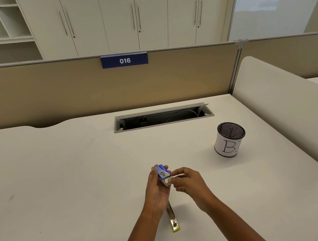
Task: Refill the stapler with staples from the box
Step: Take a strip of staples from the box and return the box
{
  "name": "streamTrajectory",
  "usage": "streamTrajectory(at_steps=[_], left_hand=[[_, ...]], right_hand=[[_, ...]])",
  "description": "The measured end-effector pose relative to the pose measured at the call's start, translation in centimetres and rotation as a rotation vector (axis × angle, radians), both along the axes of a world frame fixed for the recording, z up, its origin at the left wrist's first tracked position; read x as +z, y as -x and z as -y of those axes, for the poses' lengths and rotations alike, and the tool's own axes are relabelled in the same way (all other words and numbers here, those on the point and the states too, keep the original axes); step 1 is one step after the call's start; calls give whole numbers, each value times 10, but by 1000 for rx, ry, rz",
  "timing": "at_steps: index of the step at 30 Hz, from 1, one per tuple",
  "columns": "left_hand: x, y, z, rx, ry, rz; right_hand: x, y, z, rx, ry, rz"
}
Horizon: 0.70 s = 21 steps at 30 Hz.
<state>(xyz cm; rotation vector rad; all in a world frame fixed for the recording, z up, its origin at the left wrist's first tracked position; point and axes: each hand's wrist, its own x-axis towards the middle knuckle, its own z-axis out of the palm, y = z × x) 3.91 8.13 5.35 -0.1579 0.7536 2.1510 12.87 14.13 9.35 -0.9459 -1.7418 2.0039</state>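
A small blue and white staple box [163, 173] is held above the desk in my left hand [157, 190], fingers wrapped around its far side. My right hand [189, 181] pinches the box's white end flap [177, 176] between thumb and forefinger at the box's near right end. The yellow stapler [173, 219] lies on the white desk below my hands, its metal staple channel showing; my left wrist hides its far end.
A black mesh pen cup [229, 139] with a white label marked "B" stands to the right. An open cable tray slot [162, 117] sits at the back of the desk [61, 185]. A beige partition [68, 92] bounds the desk behind, a white curved divider [287, 106] on the right.
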Motion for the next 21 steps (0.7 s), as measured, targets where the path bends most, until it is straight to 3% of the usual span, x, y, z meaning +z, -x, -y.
streamTrajectory(at_steps=[8, 21], left_hand=[[5, -5, -1, -28, -10, -45], [1, -4, 1, -85, 28, -72]], right_hand=[[1, 1, -1, -28, 194, -9], [-6, -3, 1, -55, 246, -54]])
